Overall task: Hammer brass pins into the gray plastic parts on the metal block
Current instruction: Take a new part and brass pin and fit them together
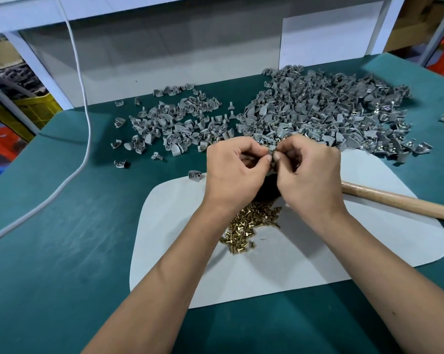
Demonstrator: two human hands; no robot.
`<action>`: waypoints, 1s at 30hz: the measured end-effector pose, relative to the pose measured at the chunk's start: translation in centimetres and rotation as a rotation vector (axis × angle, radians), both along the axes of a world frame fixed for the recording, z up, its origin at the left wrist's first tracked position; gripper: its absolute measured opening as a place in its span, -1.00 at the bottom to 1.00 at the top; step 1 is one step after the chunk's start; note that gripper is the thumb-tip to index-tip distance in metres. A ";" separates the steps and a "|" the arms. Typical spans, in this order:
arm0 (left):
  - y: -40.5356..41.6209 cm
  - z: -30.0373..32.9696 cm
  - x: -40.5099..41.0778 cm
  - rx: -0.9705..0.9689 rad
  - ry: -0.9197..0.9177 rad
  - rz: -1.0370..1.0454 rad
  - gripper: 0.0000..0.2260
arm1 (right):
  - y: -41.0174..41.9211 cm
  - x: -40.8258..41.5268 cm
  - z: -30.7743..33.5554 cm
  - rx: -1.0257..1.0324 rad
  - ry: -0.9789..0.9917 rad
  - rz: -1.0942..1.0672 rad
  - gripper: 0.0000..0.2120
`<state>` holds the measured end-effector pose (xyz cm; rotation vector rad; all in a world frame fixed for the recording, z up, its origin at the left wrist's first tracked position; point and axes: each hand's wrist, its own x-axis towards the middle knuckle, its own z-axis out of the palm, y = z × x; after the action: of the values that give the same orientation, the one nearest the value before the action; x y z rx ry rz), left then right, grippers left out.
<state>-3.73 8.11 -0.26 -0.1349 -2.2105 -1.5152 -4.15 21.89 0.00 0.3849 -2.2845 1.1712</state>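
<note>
Both hands are up and together over the middle of the bench. The left hand (237, 166) has its fingers curled in, thumb and forefinger pinching a small gray plastic part (272, 152), and the right hand (307, 169) meets it from the other side, fingertips pinched on the same piece. The part sits right between the two thumbs, lifted off the surface, just in front of the near edge of the big heap. Whether a pin is already in the right fingers is too small to tell.

Beneath the wrists lies a loose pile of brass pins (251, 223), scattered on a white mat (170, 241) that covers the near centre of the green table (62, 238). A dark shape shows under the hands, mostly hidden by them; what it is cannot be made out.

To the right, a wooden hammer handle (399, 204) lies across the mat's far right corner, its head end tucked behind the right hand. Nobody is holding it.

Far right, a large heap of gray parts (325, 113) spreads across the table; to the left of it a smaller, thinner scatter of gray parts (175, 123). One stray piece (195, 175) rests at the mat's far edge, near the left hand.

A white cable (87, 118) drops down on the left and curls off across the green surface.
</note>
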 end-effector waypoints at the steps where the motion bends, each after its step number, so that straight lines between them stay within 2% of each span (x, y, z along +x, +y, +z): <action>1: 0.0 0.0 0.0 -0.013 0.016 0.010 -0.94 | 0.0 -0.1 0.1 -0.018 -0.024 0.008 -0.94; 6: -0.4 0.4 -0.1 0.097 -0.029 0.000 -0.92 | 0.9 -0.5 0.4 -0.072 -0.024 0.119 -0.92; 11: -0.7 0.6 0.0 0.223 -0.060 -0.052 -0.91 | 1.8 -0.6 0.7 0.036 0.180 0.119 -0.92; 16: -1.2 0.7 0.0 0.268 -0.096 -0.132 -0.90 | 2.0 -0.9 0.4 0.069 0.285 0.143 -0.93; 23: -1.6 0.8 0.0 0.367 -0.154 -0.247 -0.97 | 1.7 -0.8 0.3 0.117 0.268 0.162 -0.95; 28: -2.0 0.9 -0.1 0.363 -0.142 -0.346 -0.71 | 1.7 -0.9 0.3 0.034 0.205 0.125 -0.92; 30: -2.0 1.0 -0.1 0.336 -0.125 -0.353 -0.67 | 1.7 -0.9 0.3 0.005 0.179 0.119 -0.92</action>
<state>-3.86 6.15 0.73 -0.3458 -2.0636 -2.1168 -5.04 23.63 0.31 0.6095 -2.1348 1.1403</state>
